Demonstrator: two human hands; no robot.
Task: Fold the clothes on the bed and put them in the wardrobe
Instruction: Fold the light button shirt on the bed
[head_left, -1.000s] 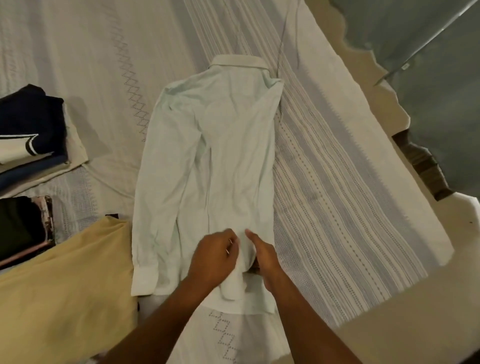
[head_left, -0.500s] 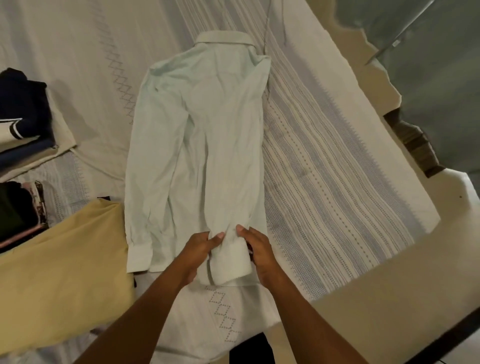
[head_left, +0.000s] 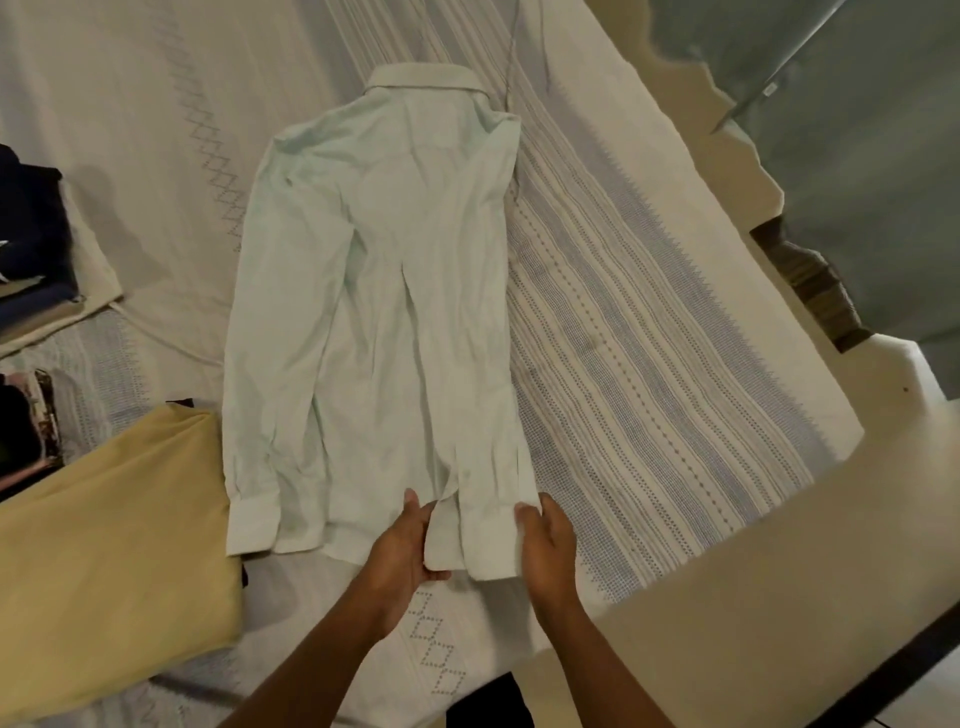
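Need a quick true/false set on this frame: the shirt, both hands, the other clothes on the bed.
1. The pale green long-sleeved shirt lies flat on the striped white bedspread, collar away from the person. True.
2. The left hand rests off the shirt. False: it and the right hand both grip the shirt's near end.
3. The mustard-yellow cloth lies right of the shirt. False: it lies left of it.
4. A stack of dark folded clothes sits at the left edge. True.

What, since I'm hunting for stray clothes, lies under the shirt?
Under the shirt, only the patterned bedsheet shows around its edges. Whatever lies directly beneath the fabric is covered, so it cannot be told.
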